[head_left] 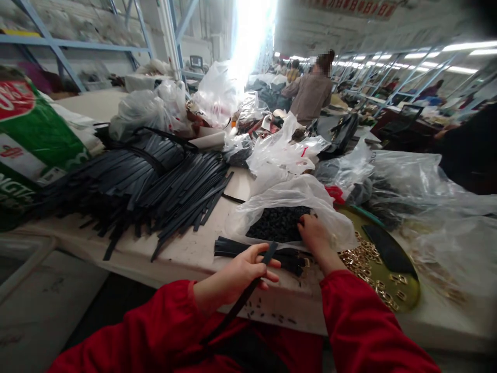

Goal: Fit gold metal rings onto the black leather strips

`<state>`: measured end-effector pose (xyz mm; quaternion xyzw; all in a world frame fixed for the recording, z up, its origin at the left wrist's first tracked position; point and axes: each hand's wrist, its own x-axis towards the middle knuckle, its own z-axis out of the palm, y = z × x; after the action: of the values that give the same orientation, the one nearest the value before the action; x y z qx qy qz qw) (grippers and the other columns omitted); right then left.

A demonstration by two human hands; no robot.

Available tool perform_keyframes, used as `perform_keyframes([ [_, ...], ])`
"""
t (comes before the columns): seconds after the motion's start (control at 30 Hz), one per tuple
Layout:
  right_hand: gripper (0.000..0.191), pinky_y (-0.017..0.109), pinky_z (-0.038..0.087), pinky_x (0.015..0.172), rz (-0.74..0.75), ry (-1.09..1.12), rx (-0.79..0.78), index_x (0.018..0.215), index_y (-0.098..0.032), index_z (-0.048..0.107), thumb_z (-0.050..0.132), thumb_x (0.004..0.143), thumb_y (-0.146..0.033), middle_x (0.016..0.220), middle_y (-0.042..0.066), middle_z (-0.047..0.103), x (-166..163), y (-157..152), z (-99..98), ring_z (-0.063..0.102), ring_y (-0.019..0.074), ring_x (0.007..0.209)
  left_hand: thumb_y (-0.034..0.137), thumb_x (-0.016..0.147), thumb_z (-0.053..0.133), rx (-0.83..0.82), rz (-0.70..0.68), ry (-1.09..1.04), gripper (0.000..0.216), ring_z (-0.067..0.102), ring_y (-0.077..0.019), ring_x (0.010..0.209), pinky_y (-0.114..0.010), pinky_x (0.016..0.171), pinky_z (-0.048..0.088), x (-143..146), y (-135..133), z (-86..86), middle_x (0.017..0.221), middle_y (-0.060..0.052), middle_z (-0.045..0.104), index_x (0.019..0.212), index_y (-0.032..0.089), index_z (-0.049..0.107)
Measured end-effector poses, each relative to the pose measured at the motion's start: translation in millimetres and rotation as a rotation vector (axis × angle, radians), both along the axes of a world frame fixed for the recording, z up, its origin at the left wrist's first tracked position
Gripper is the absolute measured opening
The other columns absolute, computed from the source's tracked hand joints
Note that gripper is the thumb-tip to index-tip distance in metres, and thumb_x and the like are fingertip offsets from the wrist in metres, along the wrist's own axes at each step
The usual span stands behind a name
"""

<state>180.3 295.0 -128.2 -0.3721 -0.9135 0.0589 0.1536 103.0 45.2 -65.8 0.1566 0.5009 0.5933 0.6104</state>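
My left hand (248,267) is closed on a black strap (240,305), pinched near its upper end while the rest hangs toward my lap. My right hand (313,235) reaches into an open clear plastic bag (267,194) full of small black pieces (275,223); its fingertips touch the pieces, and whether they hold one I cannot tell. Between my hands and the bag lies a small bundle of black straps (229,247), with a gold buckle at its right end. Right of my right wrist, gold buckles (361,259) lie on a yellowish round tray (413,290).
A large pile of black straps (155,176) covers the table's left part, beside a green packaging bag (46,134). Clear plastic bags (287,147) crowd the back. Small black bits lie along the front edge. A person (312,96) stands behind the table; a dark sleeve (469,145) shows at right.
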Motion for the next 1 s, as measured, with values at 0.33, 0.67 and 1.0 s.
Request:
perform_keyframes([
  [0.33, 0.021, 0.035, 0.042, 0.073, 0.059, 0.170, -0.159, 0.097, -0.016, 0.054, 0.046, 0.082, -0.028, 0.094, 0.011, 0.060, 15, -17, 25.1, 0.055, 0.0229, 0.087, 0.012, 0.069, 0.058, -0.026, -0.031, -0.256, 0.051, 0.062, -0.0175, 0.086, -0.023, 0.063, 0.047, -13, 19, -3.0, 0.109, -0.013, 0.059, 0.118, 0.017, 0.045],
  [0.67, 0.028, 0.026, 0.048, 0.066, -0.082, 0.751, -1.367, 0.088, -0.021, 0.059, 0.066, 0.069, -0.042, 0.078, -0.001, 0.063, 43, -106, 41.1, 0.060, 0.0125, 0.068, 0.014, 0.067, 0.057, -0.031, -0.151, -0.233, 0.037, 0.058, -0.0077, 0.065, -0.014, 0.047, 0.039, -15, 34, 0.6, 0.103, -0.009, 0.061, 0.104, 0.014, 0.059],
  [1.0, 0.030, 0.018, 0.049, 0.055, -0.247, 1.050, -1.706, 0.083, -0.019, 0.065, 0.078, 0.057, -0.027, 0.074, -0.001, 0.068, 46, -110, 44.3, 0.059, 0.0064, 0.055, 0.035, 0.082, 0.038, -0.017, -0.251, 0.530, 0.028, 0.040, -0.0058, 0.040, -0.017, 0.040, 0.028, -7, 42, 3.9, 0.056, 0.003, 0.054, 0.076, 0.013, 0.055],
])
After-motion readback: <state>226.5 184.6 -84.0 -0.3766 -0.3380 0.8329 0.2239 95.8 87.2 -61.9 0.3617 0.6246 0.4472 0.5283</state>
